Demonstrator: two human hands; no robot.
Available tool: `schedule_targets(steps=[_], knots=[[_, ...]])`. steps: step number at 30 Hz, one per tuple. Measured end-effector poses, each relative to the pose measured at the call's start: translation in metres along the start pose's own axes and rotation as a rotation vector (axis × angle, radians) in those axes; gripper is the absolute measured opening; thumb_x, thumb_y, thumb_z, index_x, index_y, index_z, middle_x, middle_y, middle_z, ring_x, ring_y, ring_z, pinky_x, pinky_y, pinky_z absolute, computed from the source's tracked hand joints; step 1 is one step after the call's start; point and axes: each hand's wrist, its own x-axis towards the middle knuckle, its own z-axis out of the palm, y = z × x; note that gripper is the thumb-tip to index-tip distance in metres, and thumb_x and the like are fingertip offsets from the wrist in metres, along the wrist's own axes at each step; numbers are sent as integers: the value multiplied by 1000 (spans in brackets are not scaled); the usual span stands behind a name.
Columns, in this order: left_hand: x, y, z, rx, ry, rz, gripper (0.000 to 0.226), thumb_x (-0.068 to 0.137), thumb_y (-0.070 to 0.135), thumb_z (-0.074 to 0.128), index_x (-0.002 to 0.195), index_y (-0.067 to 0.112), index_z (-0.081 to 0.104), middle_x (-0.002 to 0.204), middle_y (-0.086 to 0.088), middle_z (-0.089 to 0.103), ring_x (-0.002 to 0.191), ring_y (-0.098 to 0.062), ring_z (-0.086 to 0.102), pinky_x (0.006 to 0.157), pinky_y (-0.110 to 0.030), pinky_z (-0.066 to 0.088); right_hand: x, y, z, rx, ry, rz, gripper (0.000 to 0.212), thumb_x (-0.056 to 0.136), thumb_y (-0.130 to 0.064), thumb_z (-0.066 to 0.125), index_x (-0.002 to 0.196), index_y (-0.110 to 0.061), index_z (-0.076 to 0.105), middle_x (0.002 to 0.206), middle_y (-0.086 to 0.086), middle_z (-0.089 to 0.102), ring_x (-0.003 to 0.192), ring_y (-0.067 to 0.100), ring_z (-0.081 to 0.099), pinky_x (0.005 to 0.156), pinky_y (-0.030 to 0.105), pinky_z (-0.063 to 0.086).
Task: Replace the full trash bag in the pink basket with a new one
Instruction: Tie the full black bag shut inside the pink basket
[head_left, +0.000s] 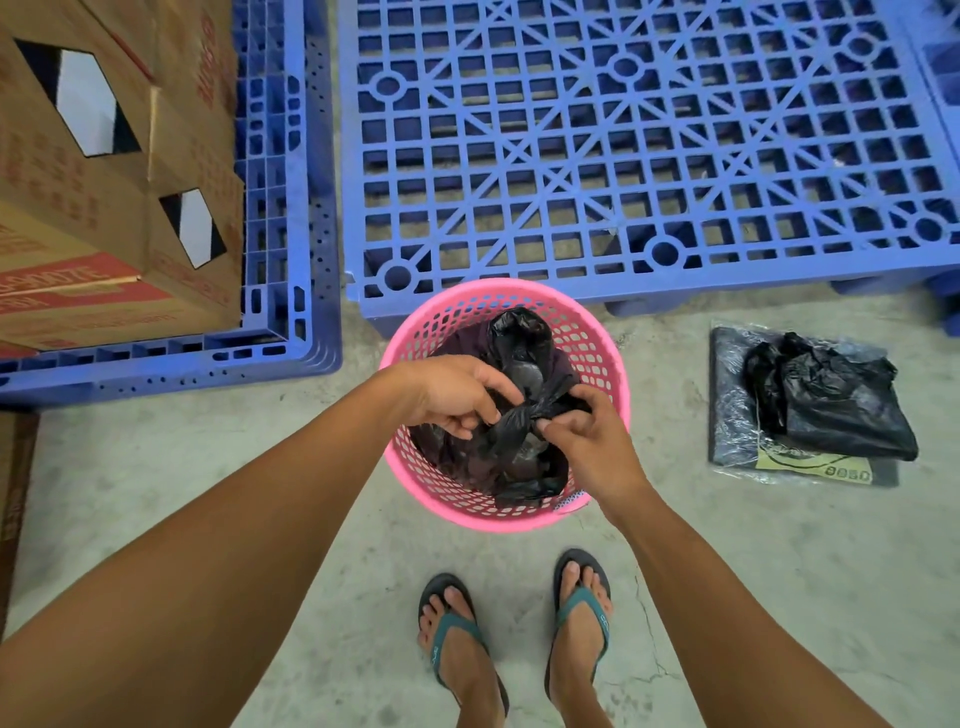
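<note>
A pink perforated basket (597, 358) stands on the concrete floor just in front of my feet. Inside it sits a black trash bag (519, 338), its top gathered into a twisted knot over the basket's middle. My left hand (452, 395) pinches the knot from the left. My right hand (592, 436) grips the same knot from the right. On the floor to the right lies a loose black bag (841, 405), crumpled on top of a clear-wrapped pack of black bags (737, 426).
A blue plastic pallet (649, 145) lies flat directly behind the basket. At the left a second blue pallet (291, 234) carries stacked cardboard boxes (104, 208). My feet in flip-flops (457, 644) stand on bare concrete below the basket.
</note>
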Motion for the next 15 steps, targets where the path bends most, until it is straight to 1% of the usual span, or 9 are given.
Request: schedule_targets(steps=[2,3,5,6,8,9,11,13,15], knots=[[2,-1,-1,61,82,61,38,90,-4,51,125,12,54,73,-11,49,56,-16,46,65,-28,48,-3,0,-10,-38,71,-20,49,83,-5,65,125,-10,40,66,1,61,84,23,61,90,37,44],[3,-2,-1,109,121,96,41,90,-4,53,128,10,50,75,-10,52,60,-18,49,69,-32,49,-4,1,-16,-56,104,-34,48,83,-6,66,124,-12,42,65,-2,62,85,22,62,91,35,43],[4,-6,1,205,196,162,50,90,-2,56,136,13,42,75,-5,57,68,-19,55,79,-39,51,-5,3,-28,-80,155,-58,45,82,-6,66,120,-15,43,60,-8,62,85,22,63,91,34,42],[4,-9,2,249,241,187,55,89,-1,57,139,15,39,76,-4,58,71,-18,56,83,-40,51,-5,5,-35,-92,175,-61,43,82,-7,67,117,-16,44,59,-9,62,85,21,63,90,34,42],[7,-20,3,304,344,205,60,88,-3,56,141,18,36,80,-5,60,73,-15,56,82,-37,50,-2,8,-51,-125,227,-41,38,82,-8,67,110,-19,44,64,-7,64,82,19,61,86,32,41],[9,-27,3,317,394,197,60,88,-4,55,141,18,36,81,-6,59,73,-16,55,80,-35,48,1,12,-58,-144,258,-16,36,82,-9,67,108,-18,44,66,-5,65,81,19,59,83,33,41],[15,-43,3,340,478,155,57,88,-6,51,139,16,38,82,-11,58,77,-23,56,80,-41,48,7,23,-71,-180,336,58,33,83,-8,66,109,-13,45,69,-5,65,80,22,59,79,37,43],[20,-58,3,374,551,85,54,87,-7,47,136,15,40,87,-14,58,84,-30,57,84,-45,49,11,34,-76,-211,437,151,29,84,-7,64,106,-11,45,74,-1,66,91,29,60,82,38,43],[21,-71,5,391,631,13,52,86,-6,45,133,15,42,100,-19,62,92,-37,58,85,-46,51,14,40,-73,-220,527,219,27,84,-7,63,106,-10,47,81,7,65,100,32,60,82,34,41]])
